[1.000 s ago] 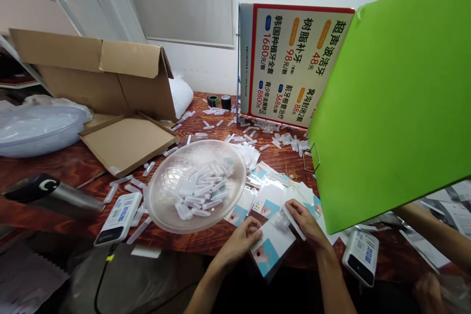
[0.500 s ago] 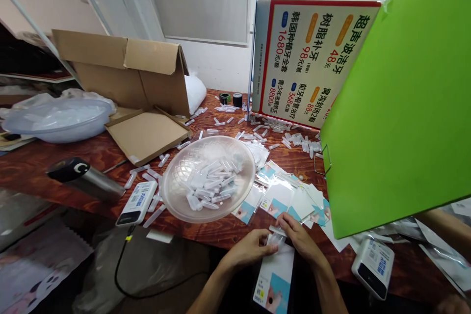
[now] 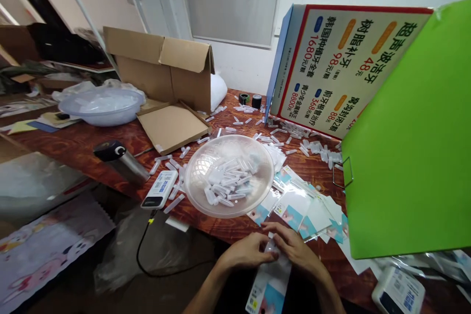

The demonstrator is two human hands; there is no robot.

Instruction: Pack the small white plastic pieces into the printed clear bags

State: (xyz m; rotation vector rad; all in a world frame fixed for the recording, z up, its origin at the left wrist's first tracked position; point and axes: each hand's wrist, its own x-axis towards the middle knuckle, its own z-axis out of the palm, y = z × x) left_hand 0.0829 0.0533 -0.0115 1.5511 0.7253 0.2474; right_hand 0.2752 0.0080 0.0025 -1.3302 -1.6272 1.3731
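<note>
I have both hands drawn in close to my body at the near edge of the table (image 3: 221, 228), wrists almost meeting. My left hand (image 3: 246, 254) comes in from the left with the fingers curled and closed narrow on the top edge of a packet (image 3: 270, 284). My right hand (image 3: 299, 255) mirrors it, knuckles up, fingers pinched on the same edge. Something small and clear sits between the fingertips, but I cannot tell whether it is a tube or only the packet's plastic lip.

The packet, with a white and blue card inside, hangs down past the table edge toward my lap. I hold it that way, I think, because gripping only the top lets the rest drop free and keeps the mouth where both sets of fingers can work it.

The clear bowl (image 3: 188, 184) of little tubes (image 3: 228, 184) stands just beyond my left hand. A fan of more packets (image 3: 294, 203) lies just beyond my right, beside the green board (image 3: 412, 157). Both seem set within an easy reach. My forearms angle inward, elbows out of view.
</note>
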